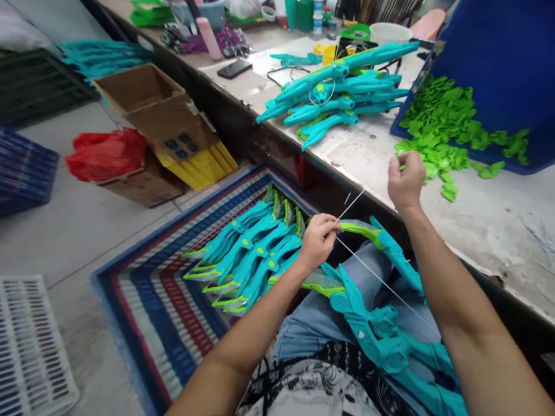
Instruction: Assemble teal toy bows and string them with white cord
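A teal and lime toy bow (pixel 377 323) lies across my lap. My left hand (pixel 318 240) is closed in a pinch at the lime tip of the bow, holding a thin white string (pixel 381 280) that runs down toward the bow's lower end. My right hand (pixel 405 179) is raised above the table edge, fingers pinched on the free end of the same string, which stretches taut between the two hands.
Finished bows (pixel 247 254) are stacked in a striped woven bag (pixel 143 300) on the floor. More teal bows (pixel 338 95) lie on the worktable (pixel 489 214) beside a blue bin (pixel 498 63) spilling green parts (pixel 446 121). Cardboard boxes (pixel 156 110), a red bag (pixel 104 153) and crates stand at left.
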A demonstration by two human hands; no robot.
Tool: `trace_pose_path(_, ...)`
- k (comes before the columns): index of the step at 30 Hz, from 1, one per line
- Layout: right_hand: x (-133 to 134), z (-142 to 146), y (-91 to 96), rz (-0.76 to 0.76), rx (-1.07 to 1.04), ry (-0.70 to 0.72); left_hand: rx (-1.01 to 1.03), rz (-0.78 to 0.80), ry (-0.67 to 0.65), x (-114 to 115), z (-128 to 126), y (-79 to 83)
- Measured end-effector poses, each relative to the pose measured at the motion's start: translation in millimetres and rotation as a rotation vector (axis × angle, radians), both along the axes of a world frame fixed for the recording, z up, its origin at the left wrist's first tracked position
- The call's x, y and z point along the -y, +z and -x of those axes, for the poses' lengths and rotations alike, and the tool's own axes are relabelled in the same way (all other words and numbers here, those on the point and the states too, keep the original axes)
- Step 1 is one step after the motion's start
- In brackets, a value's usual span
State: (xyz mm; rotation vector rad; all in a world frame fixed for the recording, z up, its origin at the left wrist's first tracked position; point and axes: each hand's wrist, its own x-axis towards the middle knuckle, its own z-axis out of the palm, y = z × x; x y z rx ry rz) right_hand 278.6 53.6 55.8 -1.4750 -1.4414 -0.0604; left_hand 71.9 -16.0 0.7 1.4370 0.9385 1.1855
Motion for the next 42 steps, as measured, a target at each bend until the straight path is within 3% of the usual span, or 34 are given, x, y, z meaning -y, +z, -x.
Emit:
trace_pose_path(1,6,5,5.7,-0.029,-0.038,0.012,0.025,0.07,-0.025,-4,0,2.0)
trace_pose_path(3,30,28,7.8,-0.005,-0.091,0.168,0.121,0.265,-0.052,-14,-1,5.6)
trace_pose_path(5,60,58,-3.7,0.067,-0.104,0.395,0.216,0.437,-0.097,-24,0,7.5)
trace_pose_path(7,83,81,-24.1,0.115,-0.135,0.476,0.24,0.514,-0.114,-33,4,7.8)
trace_pose_path(9,94,91,-44.9,0.161,-0.192,0.457,0.158,0.46,-0.046,-36,10,7.6)
trace_pose_path(11,93,92,-59.1,0.201,-0.256,0.403,-0.017,0.258,0.088,-35,16,8.4)
trace_pose_path(14,85,91,-63.9,0.216,-0.326,0.336,-0.151,0.037,0.2,-28,19,11.5)
trace_pose_path(19,76,101,-53.7,0.189,-0.435,0.28,0.146,0.266,0.128,-24,14,17.9)
trace_pose_path(26,69,113,-61.9,0.063,-0.429,0.293,0.213,0.543,-0.088,-32,28,26.6)
trace_pose_path(30,68,117,-66.1,0.056,-0.402,0.281,0.217,0.553,-0.094,-32,28,24.7)
trace_pose_path(42,80,109,-62.5,0.103,-0.375,0.286,0.251,0.488,0.102,-26,13,18.8)
